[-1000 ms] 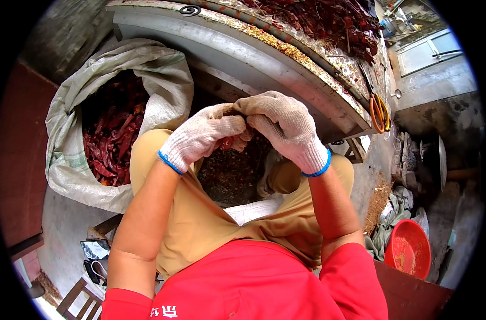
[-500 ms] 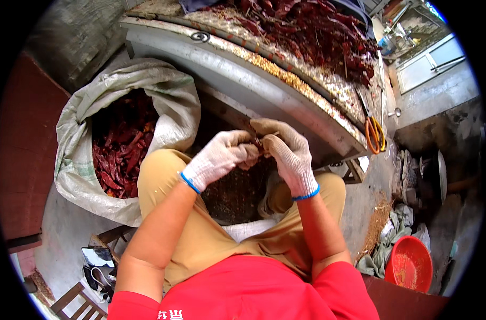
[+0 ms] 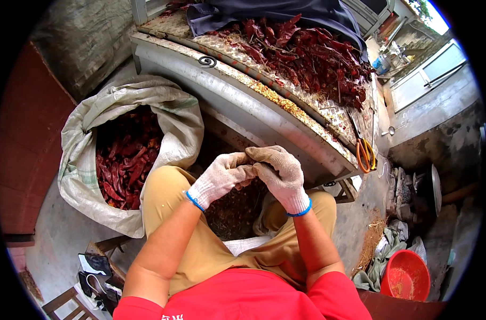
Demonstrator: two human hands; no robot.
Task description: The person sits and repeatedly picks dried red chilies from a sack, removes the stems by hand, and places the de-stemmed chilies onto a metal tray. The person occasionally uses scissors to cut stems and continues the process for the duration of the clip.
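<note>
In white knit gloves with blue cuffs, my left hand and my right hand meet above my lap, fingertips pressed together. Both are closed; whatever sits between the fingers is hidden by the gloves. Below them, between my knees, lies a dark heap of chili scraps and seeds. To the left stands an open white woven sack with dried red chilies inside. A pile of dried red chilies covers part of the worktable ahead of me.
Scissors with orange handles rest at the table's right corner. Seeds line its front edge, and a dark cloth drapes behind the pile. A red basin stands on the floor at lower right, a wooden stool at lower left.
My hands have drawn closer together, fingertips now touching, and sit a little lower in view. A small brownish piece glimpsed between them before is now hidden. The view has tilted upward slightly.
</note>
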